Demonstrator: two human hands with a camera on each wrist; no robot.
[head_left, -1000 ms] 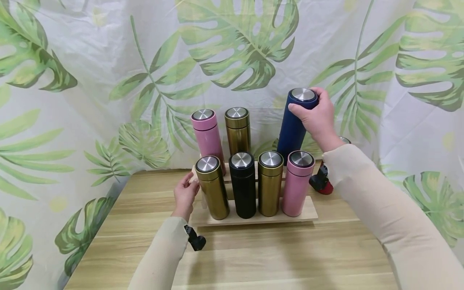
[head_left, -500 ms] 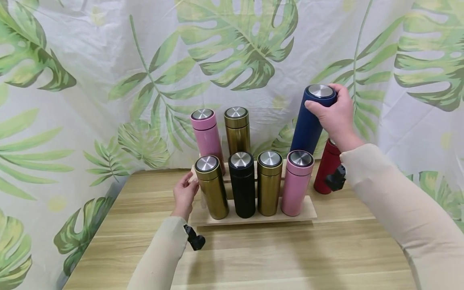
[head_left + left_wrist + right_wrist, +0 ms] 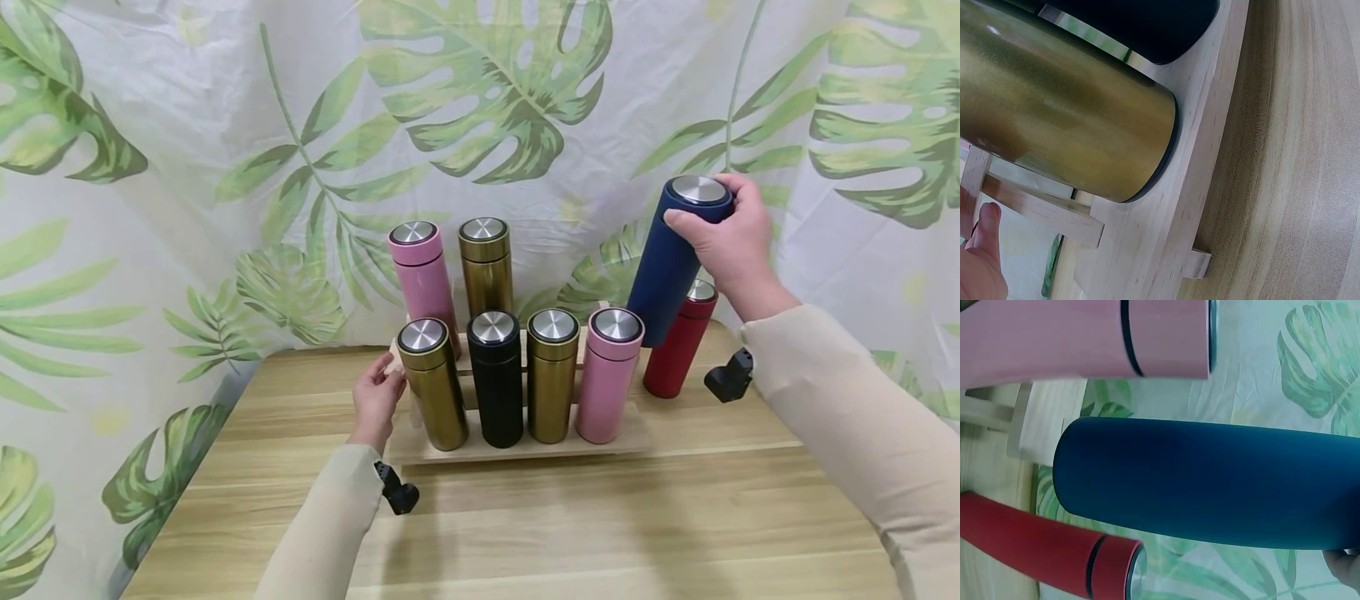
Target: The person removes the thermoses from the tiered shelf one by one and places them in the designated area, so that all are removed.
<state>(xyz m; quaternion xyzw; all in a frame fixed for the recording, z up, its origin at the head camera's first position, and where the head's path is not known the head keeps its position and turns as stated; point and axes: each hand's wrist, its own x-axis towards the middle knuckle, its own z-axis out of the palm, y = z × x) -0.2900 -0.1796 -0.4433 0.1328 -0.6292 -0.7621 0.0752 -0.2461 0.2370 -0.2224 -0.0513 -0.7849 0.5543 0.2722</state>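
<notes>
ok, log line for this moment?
right hand: holding blue bottle, aloft | left hand: holding wooden rack | red bottle: on table

Below the right hand (image 3: 733,242), the blue bottle (image 3: 671,267) partly hides the red bottle (image 3: 677,354). Beside the left hand (image 3: 982,269), the left wrist view cuts the gold bottle (image 3: 1066,106) short.

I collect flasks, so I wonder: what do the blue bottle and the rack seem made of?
Blue bottle: perhaps metal, matte-coated, as its body barely shines; its lid disc gleams like brushed steel. Rack: pale, probably unfinished wood, with fine grain along its edge.
</notes>
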